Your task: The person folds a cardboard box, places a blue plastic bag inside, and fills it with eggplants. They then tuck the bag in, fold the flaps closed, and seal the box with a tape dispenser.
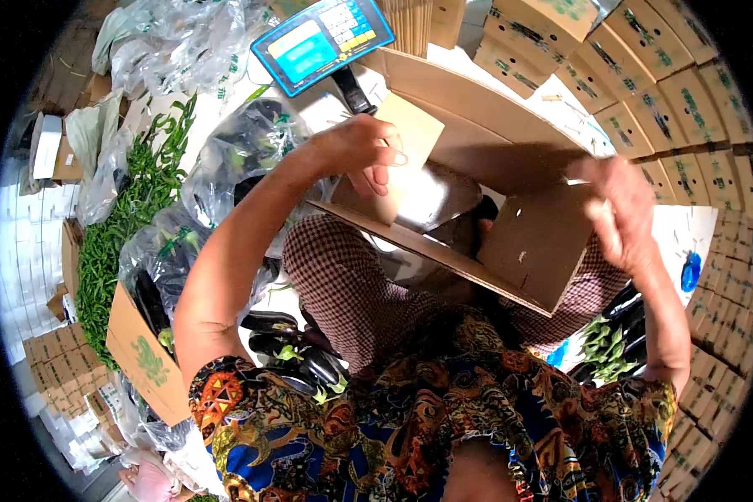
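**Open cardboard box between your two hands**

Nearest, below your face, is your patterned shirt, and beyond it your checked trousers, knees spread apart. The open cardboard box sits tilted over your lap, its walls standing apart, with part of your legs visible through it. Your left hand has its fingers curled narrow, holding the box's left end. Your right hand is at the box's right end, its fingers bent but blurred, so I cannot tell whether they grip the cardboard.

Just beside your left thigh lie loose dark eggplants; more eggplants, green stalks showing, lie by your right thigh. Left of your left arm stands a carton with a green print, dark eggplants inside.

Farther out, clear plastic bags hold eggplants, next to a long heap of green peppers. A digital scale display stands beyond your left hand. A blue object lies to your right. Farthest, printed cartons rise in curved-looking stacks on your right.
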Available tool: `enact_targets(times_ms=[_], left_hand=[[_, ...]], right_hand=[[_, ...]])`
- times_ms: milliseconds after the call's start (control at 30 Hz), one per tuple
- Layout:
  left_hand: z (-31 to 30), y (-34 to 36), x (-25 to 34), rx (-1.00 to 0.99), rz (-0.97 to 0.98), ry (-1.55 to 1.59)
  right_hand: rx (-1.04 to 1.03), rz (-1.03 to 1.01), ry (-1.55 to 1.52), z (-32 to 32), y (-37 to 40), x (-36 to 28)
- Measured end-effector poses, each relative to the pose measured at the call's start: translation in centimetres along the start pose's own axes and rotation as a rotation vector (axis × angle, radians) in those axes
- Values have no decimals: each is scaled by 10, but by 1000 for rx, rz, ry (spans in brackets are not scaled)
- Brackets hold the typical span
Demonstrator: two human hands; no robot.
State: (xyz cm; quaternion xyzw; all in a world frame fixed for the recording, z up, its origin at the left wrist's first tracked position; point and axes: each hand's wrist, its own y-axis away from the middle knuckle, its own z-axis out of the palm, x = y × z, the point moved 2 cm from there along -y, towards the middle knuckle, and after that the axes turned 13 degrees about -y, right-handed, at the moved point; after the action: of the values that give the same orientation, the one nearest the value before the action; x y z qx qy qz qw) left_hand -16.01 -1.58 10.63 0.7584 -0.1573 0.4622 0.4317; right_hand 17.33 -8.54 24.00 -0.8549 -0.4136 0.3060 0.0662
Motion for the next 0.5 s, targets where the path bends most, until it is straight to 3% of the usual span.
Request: enact_targets(times_ms=[67, 100, 167, 233, 333, 433, 467, 500], left_hand=[[0, 9, 6, 49, -7, 45], [4, 10, 8, 77, -22, 62], [8, 13, 10, 129, -43, 59], [8, 16, 15, 167, -50, 0], [12, 27, 10, 267, 67, 214], [17, 43, -12, 366, 138, 436], [19, 58, -17, 341, 324, 501], [28, 70, -10, 499, 317, 432]], right_hand=[[-101, 14, -12, 15, 38, 10], [-45, -37, 9, 27, 48, 12], [-6, -109, -33, 45, 49, 14], [-119, -70, -3, 68, 24, 21], [-171, -40, -22, 137, -17, 32], [-291, -114, 37, 162, -31, 37], [-321, -138, 59, 168, -32, 40], [-345, -126, 34, 172, -31, 43]])
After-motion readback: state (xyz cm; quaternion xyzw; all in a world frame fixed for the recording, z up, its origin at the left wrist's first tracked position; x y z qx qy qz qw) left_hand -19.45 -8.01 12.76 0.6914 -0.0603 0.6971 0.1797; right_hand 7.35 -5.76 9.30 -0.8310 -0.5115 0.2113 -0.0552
